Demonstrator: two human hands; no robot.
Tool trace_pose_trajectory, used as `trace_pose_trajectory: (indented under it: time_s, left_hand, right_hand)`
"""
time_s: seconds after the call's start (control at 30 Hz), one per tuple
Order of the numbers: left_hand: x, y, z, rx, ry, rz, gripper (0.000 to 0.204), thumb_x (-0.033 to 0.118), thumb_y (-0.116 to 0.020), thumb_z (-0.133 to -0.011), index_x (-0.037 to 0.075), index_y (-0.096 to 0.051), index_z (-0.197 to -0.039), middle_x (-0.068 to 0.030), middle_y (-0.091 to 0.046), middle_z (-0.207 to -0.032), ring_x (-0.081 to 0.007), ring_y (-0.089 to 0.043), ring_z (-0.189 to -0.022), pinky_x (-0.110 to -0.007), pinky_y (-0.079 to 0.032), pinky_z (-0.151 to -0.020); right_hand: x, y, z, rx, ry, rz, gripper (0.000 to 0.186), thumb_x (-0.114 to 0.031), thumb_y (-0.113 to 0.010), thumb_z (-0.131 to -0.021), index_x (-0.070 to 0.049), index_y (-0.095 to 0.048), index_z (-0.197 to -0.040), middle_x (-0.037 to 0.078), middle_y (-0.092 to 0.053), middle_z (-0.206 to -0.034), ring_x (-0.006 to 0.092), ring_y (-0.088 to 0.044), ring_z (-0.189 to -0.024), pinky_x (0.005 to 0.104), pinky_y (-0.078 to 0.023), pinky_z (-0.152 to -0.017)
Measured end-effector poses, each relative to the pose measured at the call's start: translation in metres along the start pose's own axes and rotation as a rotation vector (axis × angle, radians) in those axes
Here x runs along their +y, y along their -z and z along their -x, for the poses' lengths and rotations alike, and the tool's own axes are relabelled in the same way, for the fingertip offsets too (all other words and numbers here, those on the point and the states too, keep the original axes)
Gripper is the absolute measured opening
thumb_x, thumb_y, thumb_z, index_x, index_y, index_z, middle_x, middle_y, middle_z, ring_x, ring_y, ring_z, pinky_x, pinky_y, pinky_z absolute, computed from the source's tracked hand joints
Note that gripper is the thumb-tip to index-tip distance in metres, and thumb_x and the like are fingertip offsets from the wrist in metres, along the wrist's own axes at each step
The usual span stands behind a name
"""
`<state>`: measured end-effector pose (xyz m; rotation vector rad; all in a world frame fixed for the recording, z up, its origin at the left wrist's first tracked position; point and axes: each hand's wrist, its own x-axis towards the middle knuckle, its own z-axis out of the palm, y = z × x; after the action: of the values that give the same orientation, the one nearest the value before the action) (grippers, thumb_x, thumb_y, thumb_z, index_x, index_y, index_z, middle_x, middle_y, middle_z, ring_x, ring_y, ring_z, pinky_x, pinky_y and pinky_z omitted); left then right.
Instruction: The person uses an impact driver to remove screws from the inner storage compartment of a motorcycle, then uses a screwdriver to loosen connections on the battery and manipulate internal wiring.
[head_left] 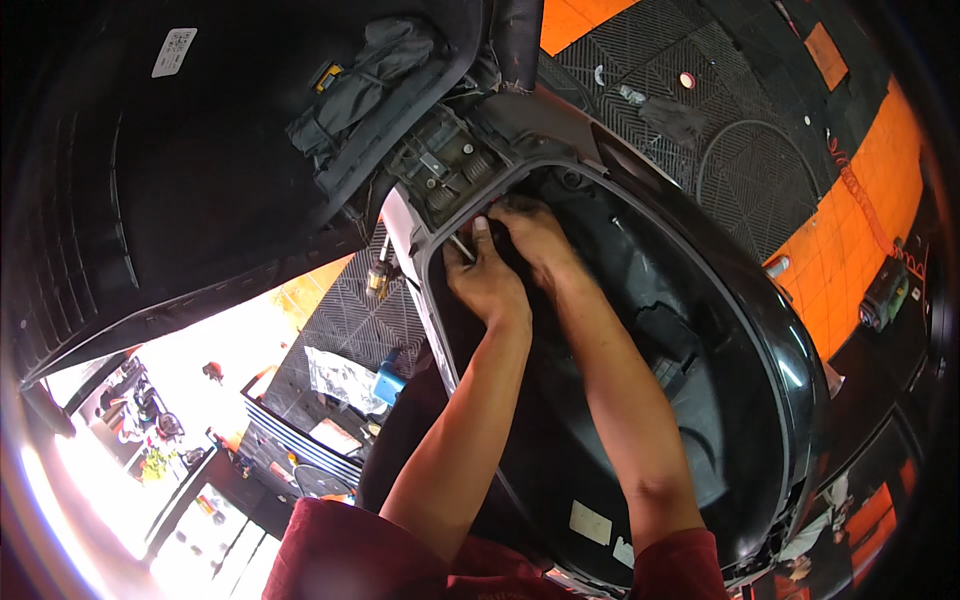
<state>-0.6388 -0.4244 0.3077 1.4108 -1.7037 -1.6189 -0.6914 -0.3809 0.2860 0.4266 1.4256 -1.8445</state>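
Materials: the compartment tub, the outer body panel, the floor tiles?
Tub: looks like matte black moulded plastic, dull and ribbed. Body panel: glossy black, probably painted plastic, sharp reflections along its curve. Floor tiles: likely rigid plastic, orange and black, with a grid pattern and visible seams.

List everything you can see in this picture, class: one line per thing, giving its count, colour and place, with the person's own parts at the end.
Storage compartment: one, black, open, centre to right, under both hands.
Raised seat underside: one, black, upper left, with a white sticker.
Hinge with springs: one, dark metal, just above the hands.
Thin metal tool: one, silvery, at the compartment's top rim, against the left hand; its type is unclear.
Floor tiles: black and orange, upper right.
White stickers: two, on the compartment's lower wall.
Shelves with small items: lower left, partly glared out.
Sleeves: two, dark red, bottom edge.
Left hand: one, gripping at the rim.
Right hand: one, beside it, reaching inside the top corner.
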Motion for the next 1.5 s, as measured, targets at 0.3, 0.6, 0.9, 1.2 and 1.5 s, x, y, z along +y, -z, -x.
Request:
trace_pose_trajectory:
  time_s: [0.3,0.6,0.9,1.2,1.5]
  left_hand:
    - [-0.003,0.009,-0.006,0.005,-0.21,-0.448,0.023,0.004,-0.055,-0.094,-0.009,-0.063,-0.111,-0.0211,-0.07,-0.096,-0.026,-0.069,-0.085,-0.036,-0.052,-0.074]
    - [0.0,0.01,-0.005,0.001,-0.252,-0.433,0.026,0.005,-0.059,-0.092,-0.009,-0.066,-0.112,-0.0214,-0.072,-0.099,-0.0256,-0.07,-0.088,-0.036,-0.053,-0.078]
    - [-0.003,0.01,-0.006,0.021,-0.147,-0.469,0.024,0.011,-0.062,-0.091,-0.008,-0.07,-0.104,-0.0207,-0.073,-0.093,-0.0247,-0.07,-0.084,-0.036,-0.052,-0.072]
    - [-0.004,0.006,-0.007,0.062,-0.247,-0.391,0.024,0.01,-0.059,-0.091,-0.007,-0.07,-0.104,-0.0195,-0.073,-0.09,-0.0251,-0.07,-0.081,-0.037,-0.052,-0.071]
    - [0.009,0.008,-0.003,0.012,-0.115,-0.443,0.026,0.013,-0.06,-0.092,-0.007,-0.069,-0.105,-0.0221,-0.072,-0.09,-0.0296,-0.071,-0.082,-0.039,-0.052,-0.072]
  right_hand:
    - [-0.002,0.001,0.003,-0.025,-0.011,0.004,0.016,-0.013,-0.068,-0.087,0.003,-0.068,-0.089,0.008,-0.066,-0.082,0.016,-0.06,-0.075,0.0304,-0.047,-0.07]
    - [0.009,-0.003,0.022,0.186,0.197,0.362,0.017,-0.009,-0.074,-0.078,-0.002,-0.072,-0.093,0.012,-0.074,-0.088,0.0191,-0.07,-0.082,0.0323,-0.052,-0.077]
    - [0.022,-0.005,0.014,0.234,0.262,0.255,0.017,-0.004,-0.069,-0.077,0.0,-0.072,-0.093,0.008,-0.073,-0.083,0.0147,-0.067,-0.075,0.0278,-0.053,-0.071]
    - [0.014,-0.008,0.009,0.201,0.162,0.381,0.01,-0.007,-0.07,-0.077,-0.001,-0.07,-0.085,0.007,-0.07,-0.077,0.0131,-0.064,-0.071,0.0286,-0.052,-0.068]
    - [0.019,-0.003,0.01,0.209,0.183,0.322,0.03,-0.018,-0.073,-0.074,0.001,-0.068,-0.097,0.017,-0.071,-0.089,0.024,-0.069,-0.079,0.0356,-0.053,-0.073]
